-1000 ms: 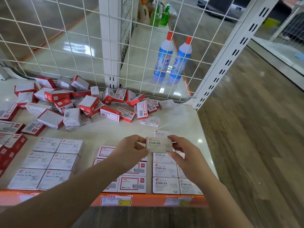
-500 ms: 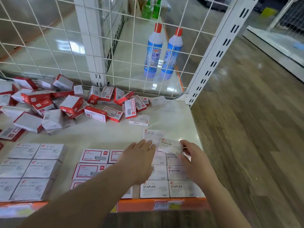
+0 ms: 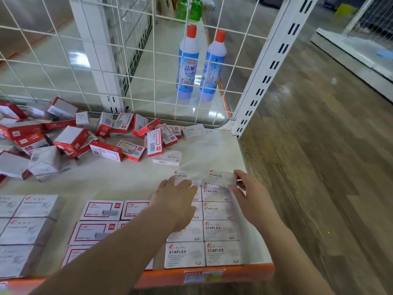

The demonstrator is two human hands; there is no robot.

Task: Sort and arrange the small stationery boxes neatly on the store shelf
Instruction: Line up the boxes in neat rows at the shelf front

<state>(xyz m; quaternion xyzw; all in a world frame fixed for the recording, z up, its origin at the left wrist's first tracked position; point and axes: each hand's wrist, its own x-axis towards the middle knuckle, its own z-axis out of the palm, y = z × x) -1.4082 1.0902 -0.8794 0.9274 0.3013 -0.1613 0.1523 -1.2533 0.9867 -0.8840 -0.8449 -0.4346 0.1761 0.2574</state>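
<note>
Basically one view, head cam. Right hand (image 3: pixel 252 191) pinches a staples box (image 3: pixel 221 178) by its right end, thumb near side, fingers far side; the box sits at the far end of the right staples column (image 3: pixel 220 220), slightly skewed and apparently not yet flat. Left hand (image 3: pixel 177 198) lies with straight fingers on the neighbouring box (image 3: pixel 180 177) heading the left column, holding nothing. To seat it well: square the long edge to the box below, butt it against the neighbour, then press flat and let go. Unsorted pile (image 3: pixel 85 137) waits at the shelf (image 3: pixel 212 150) back.
</note>
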